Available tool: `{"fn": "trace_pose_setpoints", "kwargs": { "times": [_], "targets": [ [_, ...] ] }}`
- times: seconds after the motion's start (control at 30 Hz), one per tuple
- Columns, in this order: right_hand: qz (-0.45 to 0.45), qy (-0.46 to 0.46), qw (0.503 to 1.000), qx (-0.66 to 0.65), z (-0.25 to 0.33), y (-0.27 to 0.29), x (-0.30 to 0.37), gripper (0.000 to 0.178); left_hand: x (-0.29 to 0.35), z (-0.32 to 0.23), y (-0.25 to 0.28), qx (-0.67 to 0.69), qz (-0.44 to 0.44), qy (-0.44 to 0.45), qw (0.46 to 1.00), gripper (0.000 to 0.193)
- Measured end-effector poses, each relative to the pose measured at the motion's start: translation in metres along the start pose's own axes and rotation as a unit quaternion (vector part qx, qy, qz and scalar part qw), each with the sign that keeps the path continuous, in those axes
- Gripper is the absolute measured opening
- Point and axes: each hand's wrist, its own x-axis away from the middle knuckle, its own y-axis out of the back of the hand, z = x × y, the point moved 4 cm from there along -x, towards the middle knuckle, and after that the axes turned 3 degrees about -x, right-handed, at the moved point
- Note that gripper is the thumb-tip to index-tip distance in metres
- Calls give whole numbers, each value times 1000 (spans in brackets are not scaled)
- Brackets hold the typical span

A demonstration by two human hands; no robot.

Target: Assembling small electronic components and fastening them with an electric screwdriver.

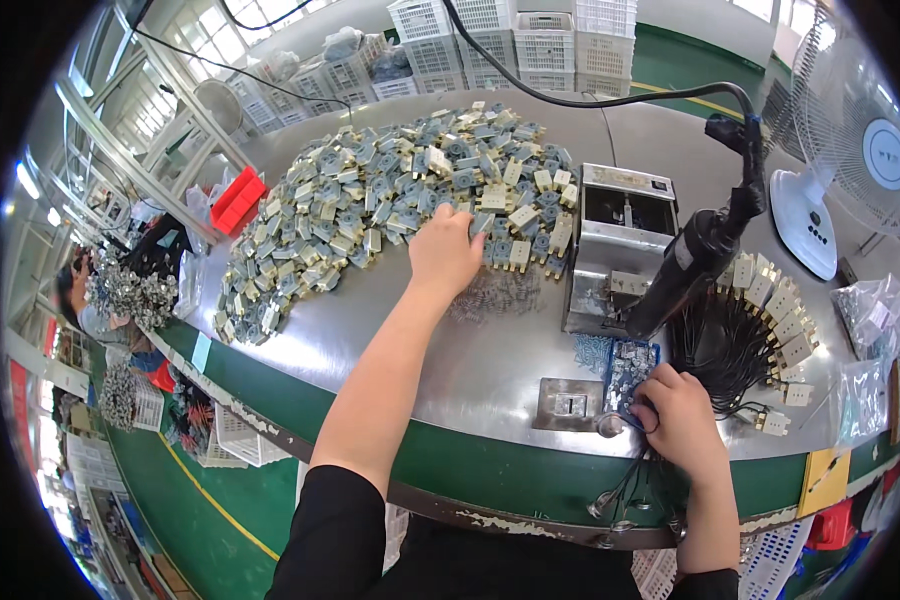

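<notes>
My left hand (447, 250) reaches to the near edge of a large pile of grey-and-cream plastic housings (390, 190). Its thumb and fingers close around one grey housing (483, 223), partly hidden by the fingers. My right hand (678, 415) is closed on a thin black cable beside a blue tray of small metal parts (630, 368). A round metal piece (610, 426) lies by its fingertips. More cables with round metal ends (602, 503) hang over the table's front edge below that hand.
A metal fixture box (625, 185) and a black powered driver (685, 265) stand at centre right. Loose screws (495, 293) lie before the pile. A metal plate (567, 404) sits near the edge. Cabled housings (785, 325), a white fan (805, 220) and plastic bags (875, 315) are rightward.
</notes>
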Motion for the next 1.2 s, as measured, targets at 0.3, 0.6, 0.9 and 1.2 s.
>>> {"fn": "trace_pose_setpoints", "kwargs": {
  "times": [0.3,0.6,0.9,1.2],
  "targets": [
    [3,13,997,-80,1,-6,-1,15,-10,-1,5,78,-16,7,997,37],
    [-108,-7,976,-189,-14,-5,7,11,90,-24,37,798,159,170,555,34],
    [-131,8,976,-174,-10,-3,2,15,189,-55,22,870,223,319,301,33],
    [-140,6,975,-170,-8,-1,2,18,188,-92,47,644,162,-61,745,62]
  ]
}}
